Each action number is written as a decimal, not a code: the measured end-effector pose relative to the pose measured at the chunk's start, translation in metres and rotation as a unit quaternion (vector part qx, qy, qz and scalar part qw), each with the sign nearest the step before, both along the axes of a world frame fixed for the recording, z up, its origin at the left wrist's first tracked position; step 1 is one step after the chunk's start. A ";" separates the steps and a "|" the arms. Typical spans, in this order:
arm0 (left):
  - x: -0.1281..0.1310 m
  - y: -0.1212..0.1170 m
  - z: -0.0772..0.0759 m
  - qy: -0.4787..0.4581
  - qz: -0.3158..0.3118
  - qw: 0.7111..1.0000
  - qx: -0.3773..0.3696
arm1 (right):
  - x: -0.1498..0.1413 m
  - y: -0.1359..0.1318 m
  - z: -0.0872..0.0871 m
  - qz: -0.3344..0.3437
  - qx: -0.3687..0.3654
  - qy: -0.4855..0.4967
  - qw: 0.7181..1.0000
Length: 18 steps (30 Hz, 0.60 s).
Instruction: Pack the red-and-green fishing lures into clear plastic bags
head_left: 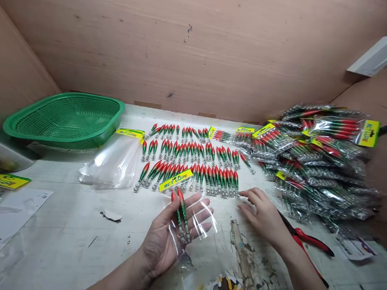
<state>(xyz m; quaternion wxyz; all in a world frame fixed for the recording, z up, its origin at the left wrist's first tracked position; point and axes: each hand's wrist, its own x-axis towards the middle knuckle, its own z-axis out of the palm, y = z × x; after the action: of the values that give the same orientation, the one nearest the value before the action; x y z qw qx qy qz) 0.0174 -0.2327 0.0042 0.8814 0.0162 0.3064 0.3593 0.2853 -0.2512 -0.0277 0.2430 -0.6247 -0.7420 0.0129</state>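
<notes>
Lures (183, 213) numbering 2 lie pinned between left fingers (194, 199) and thumb (168, 212), right fingers (252, 196) parted.

Clear bag (209, 222) with a slanted yellow label (176, 180), at six o'clock; two slim red-and-green lures (183, 213) inside, side by side, red tips toward eleven; matching loose lures (216, 179) in three rows around the centre.
</notes>
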 end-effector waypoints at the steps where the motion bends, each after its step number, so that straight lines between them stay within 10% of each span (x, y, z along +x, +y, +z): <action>1: 0.000 0.000 -0.001 0.003 0.001 1.000 0.001 | -0.001 0.003 -0.007 -0.003 0.000 0.001 1.000; 9: 0.002 0.002 -0.006 0.025 0.009 0.999 0.023 | 0.004 0.018 -0.021 -0.056 0.001 0.040 0.998; 14: 0.003 0.004 -0.009 0.026 0.023 0.999 0.019 | 0.005 -0.021 0.029 -0.054 -0.006 0.088 0.995; 18: 0.003 0.005 -0.012 0.017 0.024 0.999 0.028 | -0.024 -0.067 0.077 0.190 -0.110 0.203 0.954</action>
<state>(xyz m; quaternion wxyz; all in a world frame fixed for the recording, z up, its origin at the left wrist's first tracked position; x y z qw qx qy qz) 0.0205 -0.2282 -0.0080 0.8664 0.0400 0.3116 0.3882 0.2609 -0.3181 0.0493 0.3113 -0.4796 -0.7758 0.2669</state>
